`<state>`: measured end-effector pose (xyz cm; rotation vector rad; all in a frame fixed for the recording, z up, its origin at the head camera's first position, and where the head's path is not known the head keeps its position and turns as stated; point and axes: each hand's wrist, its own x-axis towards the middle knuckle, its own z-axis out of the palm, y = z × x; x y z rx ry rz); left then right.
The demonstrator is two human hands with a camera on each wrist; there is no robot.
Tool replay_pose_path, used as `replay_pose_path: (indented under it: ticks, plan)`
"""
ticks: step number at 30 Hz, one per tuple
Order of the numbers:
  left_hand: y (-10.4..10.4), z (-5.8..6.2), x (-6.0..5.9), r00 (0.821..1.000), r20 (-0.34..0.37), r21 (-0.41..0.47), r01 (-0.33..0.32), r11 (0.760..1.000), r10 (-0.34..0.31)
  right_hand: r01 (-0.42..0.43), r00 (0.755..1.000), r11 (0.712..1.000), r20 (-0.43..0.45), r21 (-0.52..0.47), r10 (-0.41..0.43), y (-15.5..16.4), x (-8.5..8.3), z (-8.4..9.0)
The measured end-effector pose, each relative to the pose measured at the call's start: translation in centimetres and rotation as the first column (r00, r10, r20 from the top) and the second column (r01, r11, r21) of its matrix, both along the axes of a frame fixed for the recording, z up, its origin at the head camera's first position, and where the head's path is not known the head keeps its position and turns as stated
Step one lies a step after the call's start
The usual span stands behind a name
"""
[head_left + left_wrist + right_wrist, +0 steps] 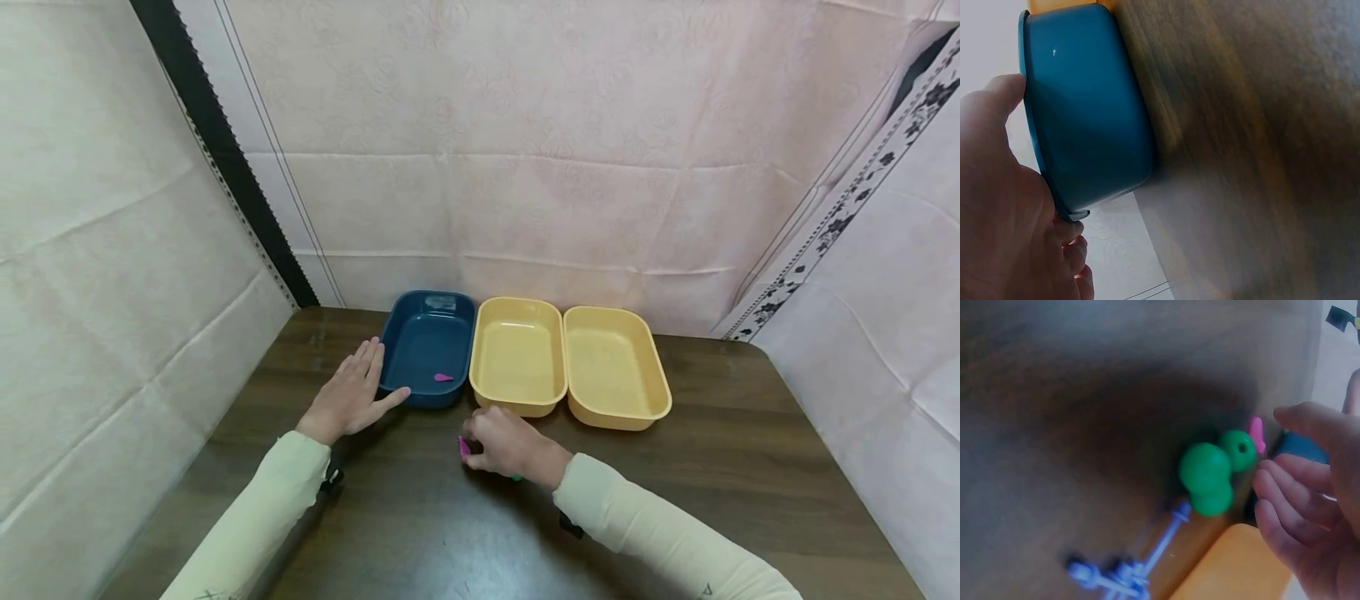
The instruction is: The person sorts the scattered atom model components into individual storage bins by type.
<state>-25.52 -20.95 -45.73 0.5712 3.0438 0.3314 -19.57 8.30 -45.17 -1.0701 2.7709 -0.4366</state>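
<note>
My left hand (pixel 352 396) lies against the left front corner of a blue plastic bin (pixel 427 397), fingers straight along the outer side, thumb touching the front rim. Inside that bin is a small pink teardrop-shaped piece (pixel 443 377). My right hand (pixel 504 440) is low over the table in front of the middle bin, fingers bent, with a gap between thumb and fingertips. Another pink piece (pixel 1257 434) shows right at those fingertips. Beside it are rounded green pieces (pixel 1205 469), one with a hole, and blue-purple knobbed sticks (pixel 1132 575), mostly hidden under the hand in the head view.
Two yellow bins, a middle one (pixel 517 400) and a right one (pixel 618 414), stand in a row with the blue bin at the back of the dark wooden table (pixel 405 517). Pale cloth (pixel 555 208) hangs behind and on both sides.
</note>
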Motion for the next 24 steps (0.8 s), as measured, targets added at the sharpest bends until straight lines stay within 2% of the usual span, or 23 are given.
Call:
replay_pose_path:
  ticks: [5,10,24]
  plan:
    - [0.0,0.0,0.0,1.0,-0.002,0.0,0.002,1.0,-0.002,-0.001,0.998,1.0,-0.062,-0.028,0.0,0.0,-0.1,-1.2]
    - [0.0,0.0,-0.2,1.0,-0.003,0.0,0.001,1.0,-0.001,0.025,0.997,0.999,-0.077,-0.04,-0.028,-0.1,-0.4,-1.8]
    - [0.0,-0.3,-0.4,1.0,0.006,-0.003,0.0,1.0,0.0,0.067,0.996,0.997,0.064,-0.041,-0.064,-0.5,-1.0,-1.9]
